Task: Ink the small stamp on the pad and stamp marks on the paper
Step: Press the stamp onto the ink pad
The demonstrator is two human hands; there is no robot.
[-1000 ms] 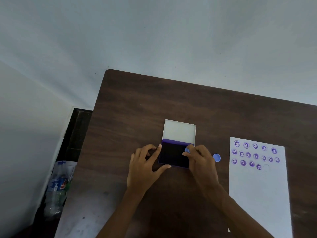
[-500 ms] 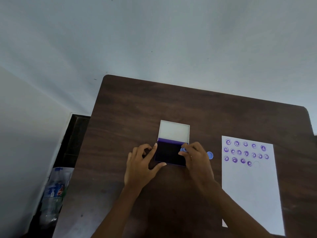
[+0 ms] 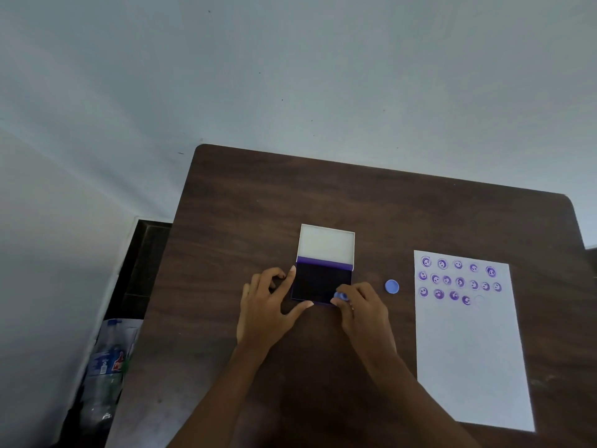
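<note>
An open ink pad with a dark purple inking surface and a raised white lid lies at the middle of the brown table. My right hand pinches the small blue stamp at the pad's near right corner. My left hand rests against the pad's left side, forefinger along its left edge and thumb at its near edge. A white paper lies to the right, with three rows of several purple smiley marks across its top.
A small blue round cap lies on the table between the pad and the paper. Left of the table, on the floor, a plastic bottle stands by a dark opening. A pale wall rises behind the table.
My right hand has slid the stamp from the pad's upper right edge down to its near right corner. The left hand stays at the pad's left side. The view has shifted a little.
</note>
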